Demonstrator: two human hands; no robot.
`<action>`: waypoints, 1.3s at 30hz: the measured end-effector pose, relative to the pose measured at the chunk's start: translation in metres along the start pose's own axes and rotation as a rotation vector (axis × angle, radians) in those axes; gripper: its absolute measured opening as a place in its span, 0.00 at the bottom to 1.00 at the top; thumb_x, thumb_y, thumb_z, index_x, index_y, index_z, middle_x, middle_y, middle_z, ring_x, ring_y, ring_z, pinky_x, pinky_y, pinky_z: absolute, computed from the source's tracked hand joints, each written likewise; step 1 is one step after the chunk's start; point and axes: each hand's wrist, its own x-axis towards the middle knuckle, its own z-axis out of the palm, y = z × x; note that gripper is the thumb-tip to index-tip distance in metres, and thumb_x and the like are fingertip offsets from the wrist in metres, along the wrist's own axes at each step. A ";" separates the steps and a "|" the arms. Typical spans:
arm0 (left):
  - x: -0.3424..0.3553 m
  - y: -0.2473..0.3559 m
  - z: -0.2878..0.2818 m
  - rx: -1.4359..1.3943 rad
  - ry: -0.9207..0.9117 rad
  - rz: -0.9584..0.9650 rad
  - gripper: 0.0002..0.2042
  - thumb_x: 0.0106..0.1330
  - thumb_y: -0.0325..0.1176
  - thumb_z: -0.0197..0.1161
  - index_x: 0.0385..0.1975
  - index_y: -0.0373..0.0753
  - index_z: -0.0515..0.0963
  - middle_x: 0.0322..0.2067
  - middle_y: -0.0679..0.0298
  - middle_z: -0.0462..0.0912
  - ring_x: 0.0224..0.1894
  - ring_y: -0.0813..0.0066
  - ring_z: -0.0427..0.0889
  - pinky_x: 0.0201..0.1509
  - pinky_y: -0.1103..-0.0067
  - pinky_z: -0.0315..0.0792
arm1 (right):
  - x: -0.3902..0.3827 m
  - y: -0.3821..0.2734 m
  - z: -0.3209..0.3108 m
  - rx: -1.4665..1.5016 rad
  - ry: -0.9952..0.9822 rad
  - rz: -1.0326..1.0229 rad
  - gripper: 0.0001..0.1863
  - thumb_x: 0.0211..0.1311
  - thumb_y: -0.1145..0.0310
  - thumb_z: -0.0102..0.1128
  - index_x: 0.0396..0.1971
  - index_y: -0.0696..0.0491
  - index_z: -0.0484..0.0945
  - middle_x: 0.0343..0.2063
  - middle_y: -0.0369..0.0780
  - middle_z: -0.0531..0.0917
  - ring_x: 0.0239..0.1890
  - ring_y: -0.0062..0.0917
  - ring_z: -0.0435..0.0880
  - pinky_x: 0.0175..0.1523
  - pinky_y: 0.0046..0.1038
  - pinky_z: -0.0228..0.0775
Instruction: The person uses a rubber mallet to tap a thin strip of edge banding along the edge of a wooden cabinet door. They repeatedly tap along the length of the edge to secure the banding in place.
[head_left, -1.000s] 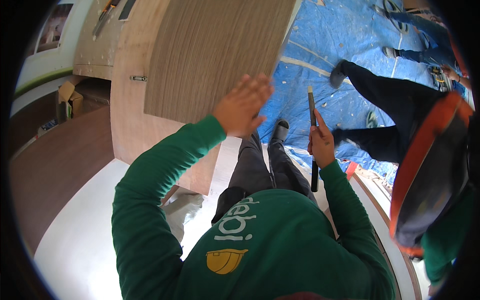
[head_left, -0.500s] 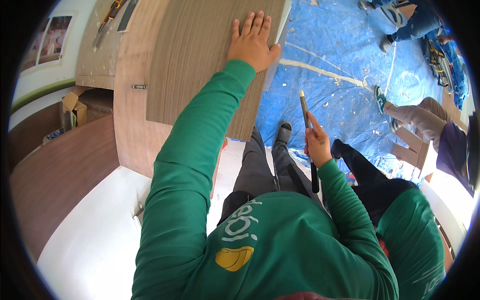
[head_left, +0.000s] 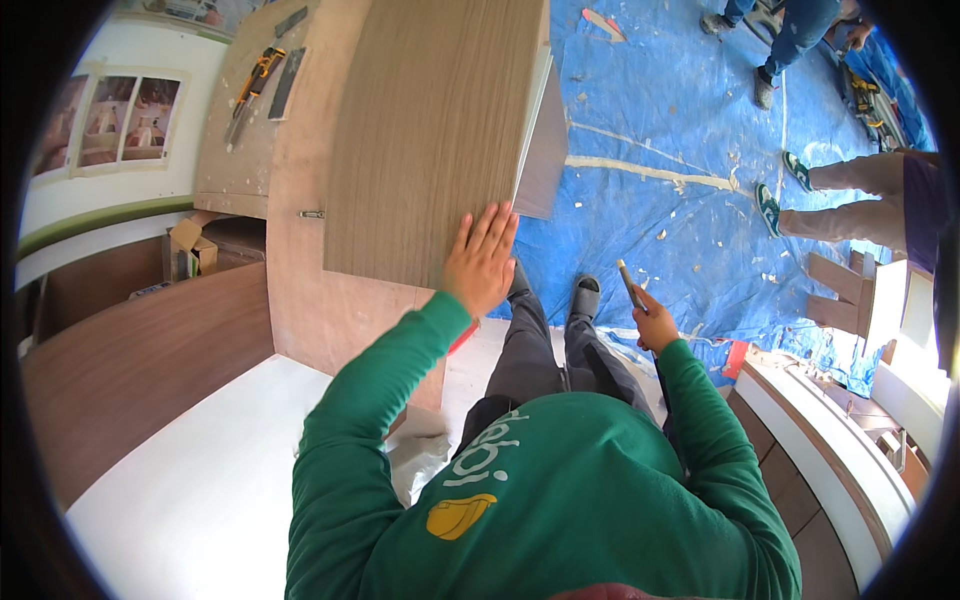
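Note:
My left hand [head_left: 482, 258] lies flat on the near right corner of a brown wood-grain panel [head_left: 430, 130], its fingers stretched out. The panel rests on a lighter plywood surface [head_left: 300, 260]. In my right hand [head_left: 655, 326] is a slim stick-shaped tool [head_left: 629, 282] with a pale tip; its exact kind does not show. The tip points forward and left, over the floor, apart from the panel. My right forearm hides most of the tool's dark lower end.
A blue tarp [head_left: 680, 220] with scraps covers the floor. Two people stand there, one in light trousers [head_left: 850, 175], one in jeans [head_left: 800, 35]. At left lie a yellow-black tool [head_left: 262, 78] and an open cardboard box [head_left: 190, 245]. A white-edged cabinet [head_left: 810, 440] is at right.
My left hand has slid back along the panel to its near corner. The right hand sits slightly lower, still with the tool. The green-sleeved person at right has left the view.

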 end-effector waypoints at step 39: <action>0.119 -0.112 -0.006 -0.001 0.199 -0.509 0.29 0.80 0.52 0.42 0.75 0.42 0.61 0.78 0.58 0.56 0.81 0.57 0.49 0.82 0.54 0.35 | 0.139 -0.231 0.127 0.457 0.149 -1.193 0.36 0.65 0.85 0.53 0.72 0.44 0.71 0.30 0.44 0.77 0.35 0.34 0.79 0.46 0.32 0.74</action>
